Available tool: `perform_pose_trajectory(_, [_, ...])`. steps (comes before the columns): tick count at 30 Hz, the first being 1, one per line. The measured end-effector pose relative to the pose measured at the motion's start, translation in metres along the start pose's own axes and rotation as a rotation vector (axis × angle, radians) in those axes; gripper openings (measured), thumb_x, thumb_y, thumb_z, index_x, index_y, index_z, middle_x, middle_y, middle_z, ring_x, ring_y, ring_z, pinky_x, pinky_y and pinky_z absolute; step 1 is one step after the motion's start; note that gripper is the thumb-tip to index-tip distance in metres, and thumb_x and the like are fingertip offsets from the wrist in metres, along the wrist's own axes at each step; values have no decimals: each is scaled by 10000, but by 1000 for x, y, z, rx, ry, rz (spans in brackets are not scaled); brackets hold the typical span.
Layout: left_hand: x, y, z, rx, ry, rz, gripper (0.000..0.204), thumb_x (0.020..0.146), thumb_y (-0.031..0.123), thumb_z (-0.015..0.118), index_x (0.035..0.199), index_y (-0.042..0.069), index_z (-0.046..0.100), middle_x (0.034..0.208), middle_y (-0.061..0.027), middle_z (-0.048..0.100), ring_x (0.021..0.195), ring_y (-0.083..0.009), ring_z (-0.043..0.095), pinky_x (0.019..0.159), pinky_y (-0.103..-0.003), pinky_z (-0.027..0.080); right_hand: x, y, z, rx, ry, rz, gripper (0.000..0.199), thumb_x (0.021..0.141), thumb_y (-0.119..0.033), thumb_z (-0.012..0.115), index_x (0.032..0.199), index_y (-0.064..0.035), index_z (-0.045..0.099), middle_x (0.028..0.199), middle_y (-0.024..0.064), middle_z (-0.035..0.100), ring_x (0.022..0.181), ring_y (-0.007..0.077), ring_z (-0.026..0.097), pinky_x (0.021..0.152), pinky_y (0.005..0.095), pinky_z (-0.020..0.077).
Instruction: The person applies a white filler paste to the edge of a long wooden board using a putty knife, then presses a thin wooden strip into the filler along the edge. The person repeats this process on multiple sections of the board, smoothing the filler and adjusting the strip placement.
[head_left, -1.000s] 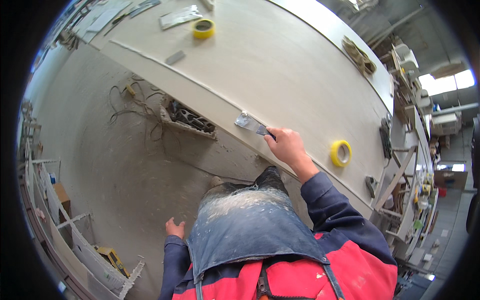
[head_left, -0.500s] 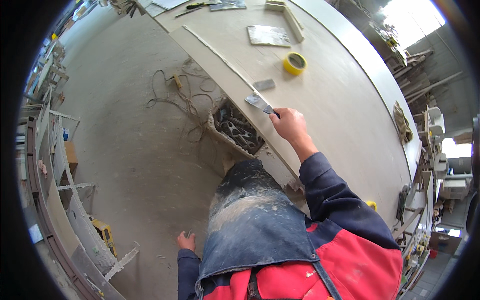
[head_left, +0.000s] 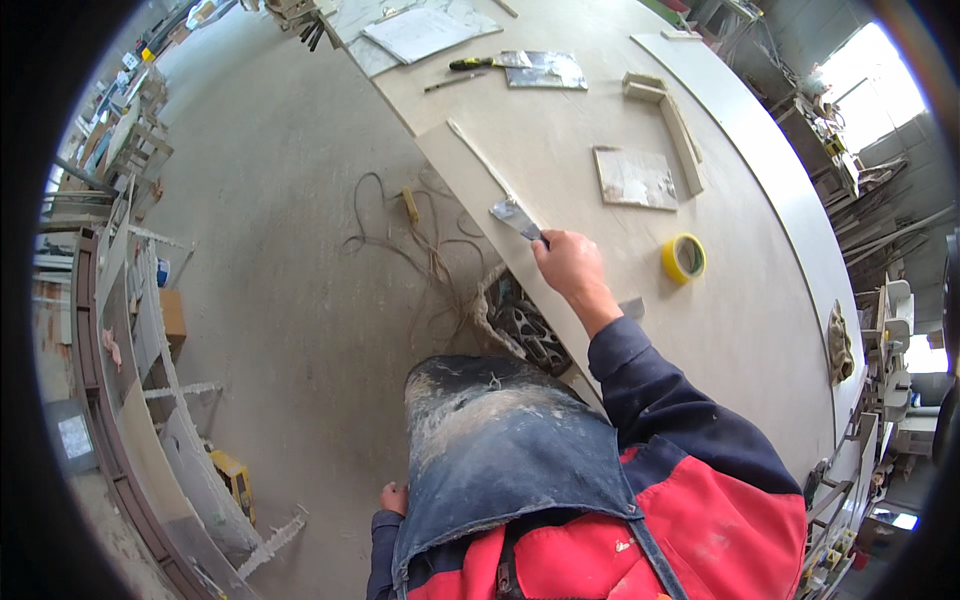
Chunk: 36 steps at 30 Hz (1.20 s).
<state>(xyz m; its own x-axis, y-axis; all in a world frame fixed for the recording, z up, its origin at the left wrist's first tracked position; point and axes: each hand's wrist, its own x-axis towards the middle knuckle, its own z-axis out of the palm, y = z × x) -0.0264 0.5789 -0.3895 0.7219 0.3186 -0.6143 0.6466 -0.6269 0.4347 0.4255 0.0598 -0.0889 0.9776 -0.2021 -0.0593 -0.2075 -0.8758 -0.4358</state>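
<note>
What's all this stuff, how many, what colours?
Table: 1, pale, right
Scraper: 1, silvery, left edge
Tape: 1, yellow, table
Slab: 1, grey, table
Plates: 2, greyish, table
Knife: 1, yellow-black, far plate
Papers: uncounted, white, far end
Strips: uncounted, pale, near plate
Cloth: 1, tan, right edge
Cord: tangled, brown, floor
Bin: 1, whitish, floor
Carton: 1, brown, left
Clutter: uncountable, mixed, edges
Apron: 1, blue, front
Right hand: 1, bare, on scraper
Left hand: 1, bare, by apron

This is a workshop: a broad bench point(head_left: 740, 300) carries a roll of yellow tape point(head_left: 671, 262), a smeared plate point(head_left: 636, 178) and a flat-bladed tool point(head_left: 472, 64); a scraper point(head_left: 516, 218) is held near its edge; cords point(head_left: 438, 268) trail across a scuffed floor point(head_left: 290, 250); long strips point(head_left: 900, 232) lie piled at the right; pale residue cakes the person's apron point(head_left: 510, 440).
</note>
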Motion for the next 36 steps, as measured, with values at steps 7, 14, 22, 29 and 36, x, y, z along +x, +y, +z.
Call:
perform_pose_trajectory(7, [153,61,-56,152,-212,120,433,909,323,698,1205,9,728,1183,-237,738,1125,-394,702,974,-449,547,64,-52,13,16,-9,33,294,944,-346,653,1048,-107,788,877,191,745,860,406,717,793,523,565])
perform_pose_trajectory(14, [340,104,-149,169,-309,36,671,836,412,794,1313,-42,666,1275,-246,710,1206,-365,677,1024,-436,528,140,-114,33,26,36,67,314,950,-361,637,1002,-80,768,886,203,745,869,416,723,793,526,575])
perform_pose_trajectory(22, [475,297,-281,241,-176,93,683,841,332,806,1360,-76,629,1341,-279,670,1269,-385,643,1083,-432,497,165,-166,24,194,255,77,300,956,-303,689,1127,-68,764,984,200,752,922,371,728,807,458,578])
perform_pose_trajectory(29, [546,411,-301,327,-230,269,634,869,276,780,1364,-87,622,1363,-284,655,1280,-381,637,1089,-433,494,118,-88,-12,551,614,507,247,943,-163,739,1122,-6,674,831,80,709,706,149,674,639,312,536])
perform_pose_trajectory(36, [525,470,-243,582,-512,371,654,862,340,759,1351,-77,641,1306,-282,689,1233,-385,667,1071,-433,511,46,21,-18,389,757,898,257,970,-224,628,1177,-73,654,891,120,733,802,247,713,744,392,562])
